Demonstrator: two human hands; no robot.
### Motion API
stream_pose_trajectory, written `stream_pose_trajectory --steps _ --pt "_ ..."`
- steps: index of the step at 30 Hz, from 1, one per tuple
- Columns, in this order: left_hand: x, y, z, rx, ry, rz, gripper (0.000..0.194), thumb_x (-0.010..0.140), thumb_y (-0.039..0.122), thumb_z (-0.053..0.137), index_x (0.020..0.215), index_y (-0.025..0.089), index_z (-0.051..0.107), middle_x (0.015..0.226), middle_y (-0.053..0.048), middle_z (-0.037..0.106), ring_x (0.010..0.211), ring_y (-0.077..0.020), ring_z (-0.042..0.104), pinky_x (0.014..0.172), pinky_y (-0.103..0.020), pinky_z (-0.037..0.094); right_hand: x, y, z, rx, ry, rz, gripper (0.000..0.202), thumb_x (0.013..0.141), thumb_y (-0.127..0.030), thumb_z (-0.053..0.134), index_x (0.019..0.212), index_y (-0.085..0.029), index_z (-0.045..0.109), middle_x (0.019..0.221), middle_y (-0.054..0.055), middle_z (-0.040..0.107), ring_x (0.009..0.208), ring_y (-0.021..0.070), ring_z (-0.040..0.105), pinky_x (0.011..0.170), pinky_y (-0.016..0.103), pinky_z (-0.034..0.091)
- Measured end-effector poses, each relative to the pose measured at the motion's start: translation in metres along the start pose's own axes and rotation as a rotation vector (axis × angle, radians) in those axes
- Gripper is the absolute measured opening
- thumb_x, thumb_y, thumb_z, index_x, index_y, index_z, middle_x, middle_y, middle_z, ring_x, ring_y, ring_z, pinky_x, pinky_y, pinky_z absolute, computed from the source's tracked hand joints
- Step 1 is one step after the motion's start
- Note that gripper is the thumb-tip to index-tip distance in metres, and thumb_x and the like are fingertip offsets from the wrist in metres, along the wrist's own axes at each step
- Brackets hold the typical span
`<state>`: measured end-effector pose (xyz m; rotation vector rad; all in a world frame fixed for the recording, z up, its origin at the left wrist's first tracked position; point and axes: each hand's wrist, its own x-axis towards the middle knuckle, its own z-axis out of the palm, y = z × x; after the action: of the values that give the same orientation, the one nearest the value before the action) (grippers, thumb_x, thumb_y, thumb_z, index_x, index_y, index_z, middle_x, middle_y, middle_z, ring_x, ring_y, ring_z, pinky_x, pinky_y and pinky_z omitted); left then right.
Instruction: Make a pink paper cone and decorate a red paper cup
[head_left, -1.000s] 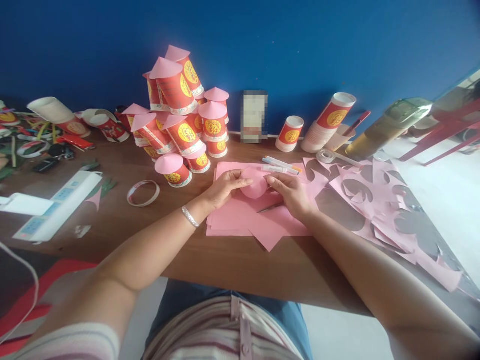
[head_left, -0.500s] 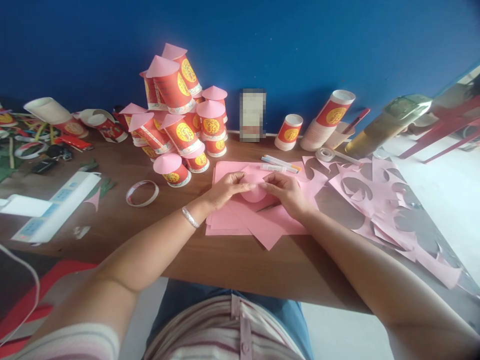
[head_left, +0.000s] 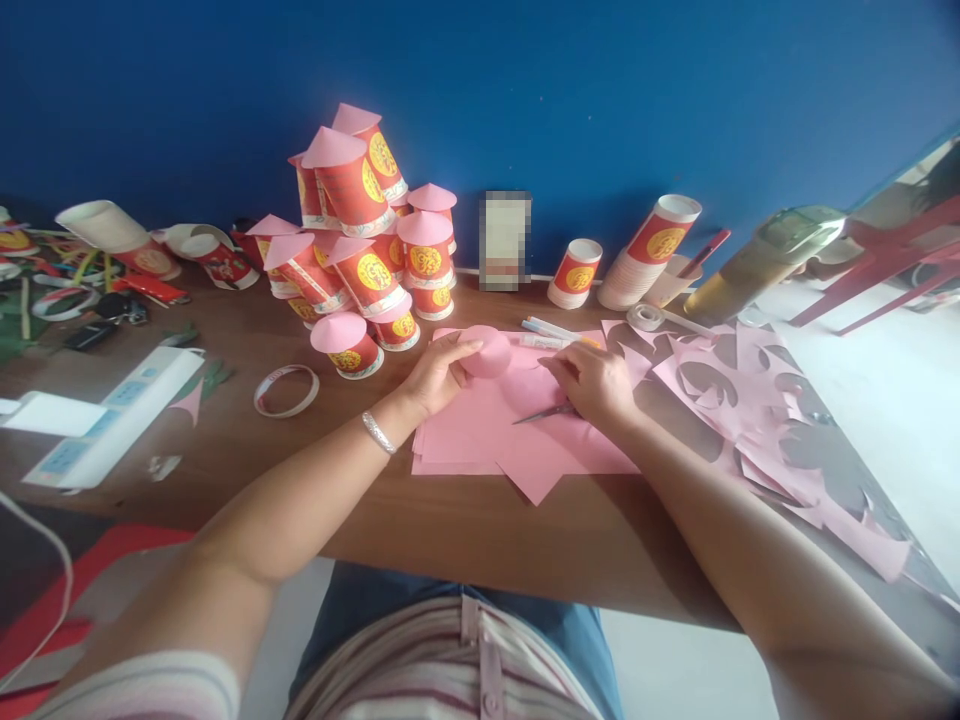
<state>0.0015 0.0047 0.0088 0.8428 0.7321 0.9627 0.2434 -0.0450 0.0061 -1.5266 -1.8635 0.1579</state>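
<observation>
My left hand (head_left: 439,375) pinches a round pink paper piece (head_left: 487,353) by its edge between thumb and fingers; it looks like a shallow cone. Apart from it, to the right, my right hand (head_left: 596,382) is closed with its fingers curled and tips pressed together; whatever is between them is too small to make out. Scissors (head_left: 540,413) lie under that hand, blades pointing left and the handles hidden. Below both hands are stacked pink paper sheets (head_left: 480,440). Markers (head_left: 551,335) rest at the back edge of the sheets.
Red paper cups with pink cone tops (head_left: 367,275) are piled at the back left. A tape roll (head_left: 286,391) and a power strip (head_left: 120,415) lie left. Stacked cups (head_left: 649,250), a bottle (head_left: 765,260) and cut paper scraps (head_left: 772,430) occupy the right side.
Both hands held the round pink piece between them before. Now my left hand has carried it slightly left and up, and my right hand has let go and drawn away to the right.
</observation>
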Motion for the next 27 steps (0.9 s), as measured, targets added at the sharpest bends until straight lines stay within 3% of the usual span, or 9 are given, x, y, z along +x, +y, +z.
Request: stream_pose_trajectory --steps 2,7,11,16,19,23,27 --pt "0.003 0.001 -0.002 -0.084 0.048 0.039 0.027 0.067 0.028 0.088 0.083 0.017 0.069 0.081 0.002 0.071 0.074 -0.0102 0.063 0.064 -0.022 0.046 0.0 0.007 0.0 -0.142 -0.03 -0.02 0.038 0.099 -0.044 0.056 0.072 -0.021 0.069 0.075 0.008 0.071 0.069 0.0211 0.061 0.065 0.033 0.039" --pt "0.005 0.0 -0.004 -0.183 0.037 0.045 0.029 0.069 0.025 0.088 0.092 0.016 0.073 0.09 0.0 0.076 0.083 -0.0116 0.067 0.077 -0.024 0.051 0.0 0.015 -0.001 -0.266 -0.182 -0.19 0.021 0.098 -0.024 0.057 0.106 -0.021 0.076 0.103 0.01 0.078 0.088 0.024 0.071 0.07 0.031 0.045" --pt "0.006 -0.001 -0.005 -0.224 -0.013 0.045 0.026 0.069 0.025 0.089 0.089 0.014 0.075 0.088 -0.001 0.076 0.083 -0.0133 0.069 0.078 -0.024 0.053 0.001 0.009 -0.008 -0.356 -0.313 -0.299 0.019 0.097 -0.02 0.06 0.106 -0.02 0.077 0.101 0.009 0.078 0.088 0.0225 0.072 0.071 0.03 0.048" --pt "0.007 -0.003 -0.005 -0.272 -0.037 0.059 0.027 0.069 0.022 0.091 0.089 0.014 0.076 0.09 -0.002 0.077 0.087 -0.0151 0.071 0.078 -0.025 0.055 -0.01 -0.005 -0.033 -0.481 -0.475 -0.468 0.023 0.104 -0.022 0.051 0.101 -0.017 0.073 0.092 0.008 0.073 0.082 0.0186 0.067 0.061 0.028 0.042" --pt "0.007 -0.003 -0.005 -0.309 -0.042 0.057 0.026 0.069 0.021 0.091 0.086 0.013 0.075 0.088 -0.003 0.077 0.086 -0.0147 0.071 0.076 -0.024 0.055 -0.025 -0.006 -0.049 -0.569 -0.473 -0.434 0.024 0.103 -0.017 0.049 0.093 -0.017 0.07 0.089 0.007 0.069 0.081 0.0176 0.064 0.057 0.028 0.037" --pt "0.007 -0.002 -0.003 -0.36 -0.006 0.049 0.026 0.066 0.018 0.092 0.084 0.013 0.073 0.09 -0.003 0.077 0.085 -0.0145 0.071 0.073 -0.024 0.055 -0.042 0.001 -0.057 -0.639 -0.465 -0.384 0.028 0.092 -0.003 0.049 0.105 -0.018 0.069 0.105 0.009 0.07 0.093 0.0191 0.066 0.058 0.028 0.036" --pt "0.007 -0.001 -0.004 -0.349 -0.025 0.044 0.027 0.069 0.02 0.091 0.088 0.012 0.074 0.092 -0.004 0.078 0.086 -0.0144 0.072 0.074 -0.023 0.055 -0.045 0.004 -0.055 -0.685 -0.472 -0.316 0.032 0.094 -0.004 0.048 0.112 -0.021 0.068 0.111 0.009 0.069 0.089 0.0187 0.066 0.062 0.028 0.038"
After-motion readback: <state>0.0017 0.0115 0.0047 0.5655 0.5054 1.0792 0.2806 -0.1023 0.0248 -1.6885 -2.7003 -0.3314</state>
